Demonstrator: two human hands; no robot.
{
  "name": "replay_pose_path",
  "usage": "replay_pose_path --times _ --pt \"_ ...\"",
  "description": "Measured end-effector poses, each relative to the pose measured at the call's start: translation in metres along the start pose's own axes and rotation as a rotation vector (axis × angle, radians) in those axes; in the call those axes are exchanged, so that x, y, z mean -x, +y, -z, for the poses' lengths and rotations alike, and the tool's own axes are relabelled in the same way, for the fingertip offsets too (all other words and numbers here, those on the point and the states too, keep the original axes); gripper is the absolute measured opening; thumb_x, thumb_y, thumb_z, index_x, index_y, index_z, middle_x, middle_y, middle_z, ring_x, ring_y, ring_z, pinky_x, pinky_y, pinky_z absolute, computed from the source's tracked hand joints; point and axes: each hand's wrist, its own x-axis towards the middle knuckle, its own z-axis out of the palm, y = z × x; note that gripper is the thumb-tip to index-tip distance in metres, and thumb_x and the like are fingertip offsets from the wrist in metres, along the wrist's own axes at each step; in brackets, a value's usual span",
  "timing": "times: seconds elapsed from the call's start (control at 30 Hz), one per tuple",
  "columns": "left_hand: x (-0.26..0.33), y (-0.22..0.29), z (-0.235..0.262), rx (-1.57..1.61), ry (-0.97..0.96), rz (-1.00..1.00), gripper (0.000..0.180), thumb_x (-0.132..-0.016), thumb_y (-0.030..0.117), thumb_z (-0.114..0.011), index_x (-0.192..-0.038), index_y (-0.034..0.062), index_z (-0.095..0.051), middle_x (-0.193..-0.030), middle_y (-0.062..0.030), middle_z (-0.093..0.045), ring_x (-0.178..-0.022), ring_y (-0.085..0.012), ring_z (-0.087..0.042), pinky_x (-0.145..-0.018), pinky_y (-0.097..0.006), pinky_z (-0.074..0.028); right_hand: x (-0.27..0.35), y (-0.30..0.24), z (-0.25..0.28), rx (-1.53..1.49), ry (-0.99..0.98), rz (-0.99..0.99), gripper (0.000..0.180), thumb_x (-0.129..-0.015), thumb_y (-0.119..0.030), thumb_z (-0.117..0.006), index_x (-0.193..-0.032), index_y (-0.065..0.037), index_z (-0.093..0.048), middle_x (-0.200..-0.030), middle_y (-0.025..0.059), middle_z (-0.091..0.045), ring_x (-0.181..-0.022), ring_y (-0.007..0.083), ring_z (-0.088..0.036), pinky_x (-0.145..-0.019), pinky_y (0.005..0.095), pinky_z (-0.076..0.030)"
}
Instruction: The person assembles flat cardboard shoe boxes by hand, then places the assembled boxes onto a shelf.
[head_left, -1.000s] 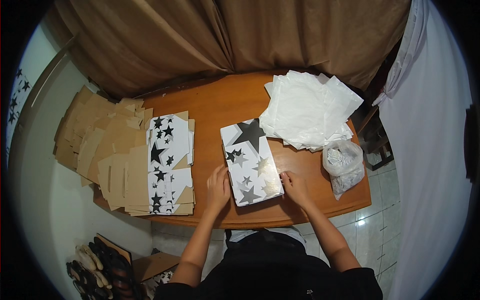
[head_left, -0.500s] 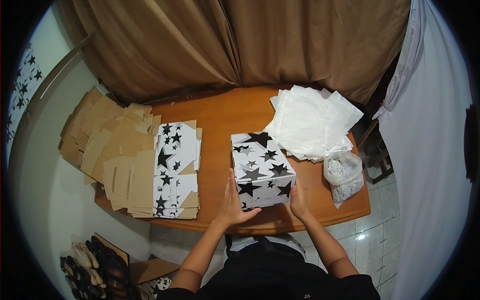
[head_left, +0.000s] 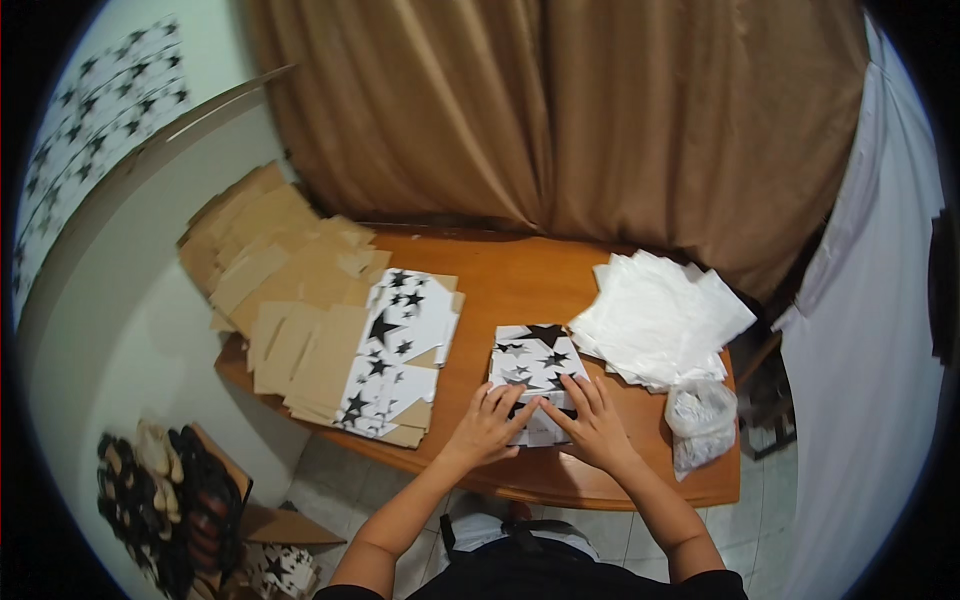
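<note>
A closed cardboard box (head_left: 533,357), white with black and grey stars, rests on the wooden table near its front edge. My left hand (head_left: 484,428) lies against the box's front left part, fingers stretched over the upper front edge. On the other side my right hand (head_left: 598,428) mirrors it, its spread fingers on the front right of the lid. Both thumbs and inner fingertips come close together across the front face. Neither hand is wrapped around the box. Parts of the front face are hidden behind my fingers.
Flat star-printed box blanks (head_left: 405,345) lie left of the box, beside brown cardboard sheets (head_left: 290,270). At the right are white plastic sheets or bags (head_left: 660,315) and a clear bag of small pieces (head_left: 702,425). Shoes (head_left: 165,500) fill a rack at lower left.
My hands have shifted from the box's left and right sides onto its upper front edge, fingers now spread over it. The whole view has tilted, so the table appears lower.
</note>
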Motion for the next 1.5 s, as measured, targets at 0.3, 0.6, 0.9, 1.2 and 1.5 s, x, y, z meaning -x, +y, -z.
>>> replay_pose_path --times 0.3,0.6,0.9,1.2,1.5 --pt "0.109 0.035 0.096 -0.342 0.090 0.304 0.105 -0.045 0.040 -0.081 -0.137 0.0119 -0.038 -0.128 -0.0088 -0.041 -0.117 -0.0260 -0.038 -0.103 -0.047 -0.030 -0.055 -0.083 0.020 -0.093 0.228 0.413 0.084 -0.054 -0.037 -0.077 -0.131 -0.019 -0.049 -0.121 0.0162 -0.045 -0.111 0.0333 -0.042 -0.099 0.0505 -0.034" --pt "0.328 0.190 0.268 -0.696 -0.066 0.796 0.106 -0.045 0.044 -0.080 -0.138 0.0155 -0.038 -0.129 -0.0066 -0.042 -0.117 -0.0238 -0.038 -0.102 -0.045 -0.031 -0.061 -0.341 0.075 -0.501 0.376 0.923 0.068 -0.062 -0.033 -0.070 -0.126 -0.017 -0.053 -0.119 0.0174 -0.046 -0.107 0.0343 -0.044 -0.093 0.0483 -0.038" --pt "0.488 0.356 0.480 -0.894 -0.186 1.219 0.106 -0.044 0.041 -0.081 -0.138 0.0147 -0.038 -0.127 -0.0058 -0.043 -0.118 -0.0230 -0.037 -0.103 -0.044 -0.031 -0.049 -0.620 0.223 -0.843 0.394 1.260 0.089 -0.044 -0.030 -0.081 -0.126 -0.019 -0.051 -0.119 0.0163 -0.045 -0.107 0.0340 -0.044 -0.095 0.0487 -0.037" --pt "0.614 0.436 0.624 -1.197 -0.284 1.335 0.099 -0.049 0.042 -0.080 -0.136 0.0161 -0.040 -0.127 -0.0045 -0.044 -0.118 -0.0205 -0.037 -0.102 -0.044 -0.031 -0.047 -0.835 0.313 -1.017 0.639 1.389 0.068 -0.066 -0.027 -0.070 -0.130 -0.023 -0.049 -0.119 0.0139 -0.046 -0.109 0.0290 -0.045 -0.097 0.0434 -0.036" --pt "0.760 0.415 0.792 -1.572 -0.292 1.223 0.099 -0.047 0.039 -0.081 -0.135 0.0205 -0.041 -0.128 -0.0046 -0.043 -0.118 -0.0197 -0.038 -0.102 -0.045 -0.029 -0.133 -1.048 0.415 -1.043 1.053 1.433 0.056 -0.076 -0.018 -0.057 -0.131 -0.021 -0.048 -0.120 0.0140 -0.048 -0.112 0.0281 -0.044 -0.098 0.0425 -0.037"
